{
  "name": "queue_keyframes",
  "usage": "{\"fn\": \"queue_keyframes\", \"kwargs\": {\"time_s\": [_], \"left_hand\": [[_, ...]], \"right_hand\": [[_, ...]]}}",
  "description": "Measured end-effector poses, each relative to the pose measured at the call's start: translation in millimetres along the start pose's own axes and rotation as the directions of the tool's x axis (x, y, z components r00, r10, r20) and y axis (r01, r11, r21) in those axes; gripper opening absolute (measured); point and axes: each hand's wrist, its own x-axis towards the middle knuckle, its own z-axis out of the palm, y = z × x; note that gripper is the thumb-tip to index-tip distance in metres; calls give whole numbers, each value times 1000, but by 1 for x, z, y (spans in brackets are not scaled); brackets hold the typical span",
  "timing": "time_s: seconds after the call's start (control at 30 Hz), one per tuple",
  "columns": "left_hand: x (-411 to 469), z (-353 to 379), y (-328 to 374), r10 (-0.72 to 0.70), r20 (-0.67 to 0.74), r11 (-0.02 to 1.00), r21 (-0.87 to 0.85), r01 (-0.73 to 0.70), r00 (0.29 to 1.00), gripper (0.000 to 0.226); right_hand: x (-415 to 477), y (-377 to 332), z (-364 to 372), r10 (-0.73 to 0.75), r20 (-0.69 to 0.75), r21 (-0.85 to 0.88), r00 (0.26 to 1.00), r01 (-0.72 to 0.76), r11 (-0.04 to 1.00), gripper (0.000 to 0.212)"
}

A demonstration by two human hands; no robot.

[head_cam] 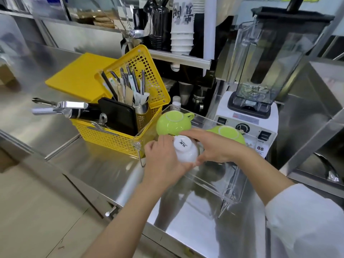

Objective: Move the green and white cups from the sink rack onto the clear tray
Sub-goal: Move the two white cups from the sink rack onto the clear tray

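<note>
A white cup (185,150) is upside down, its printed base facing up, over the near left part of the clear tray (214,185). My left hand (163,161) wraps its left side and my right hand (214,146) holds its right side. Two green cups stand upside down in the tray: one with a handle (173,122) at the far left, another (229,134) at the far right, partly behind my right hand. The sink rack is out of view.
A yellow basket (119,138) with utensils, a black device and a metal tool stands just left of the tray. A white blender base with a clear jar (247,125) stands right behind it. A yellow board (78,77) lies farther back on the steel counter.
</note>
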Motion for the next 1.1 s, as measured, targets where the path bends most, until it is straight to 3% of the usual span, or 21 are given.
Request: {"fn": "queue_keyframes", "kwargs": {"time_s": [0.23, 0.4, 0.7, 0.83, 0.93, 1.1], "left_hand": [[-2, 14, 1, -75, -196, 985, 138, 103, 978, 77], [-3, 12, 1, -136, -159, 979, 129, 157, 978, 68], [-8, 12, 2, -132, -164, 968, 192, 163, 978, 80], [-3, 2, 15, -38, -215, 986, 150, 72, 976, 83], [1, 4, 43, 90, -224, 996, 49, -81, 970, 71], [-6, 38, 107, 263, -151, 954, -109, -280, 953, 58]], "right_hand": [[15, 4, 7, 3, 24, -33, 1000, -2, 999, 82], [17, 5, 8, -18, -4, -26, 1000, 18, 999, 77], [11, 10, 9, -23, -20, -68, 1000, 22, 997, 79], [-12, 15, -1, -21, -119, -45, 993, 16, 999, 83], [-40, 23, -9, 3, -220, 41, 975, 6, 999, 82], [-107, 51, -22, 119, -375, 145, 919, -69, 987, 77]]}}
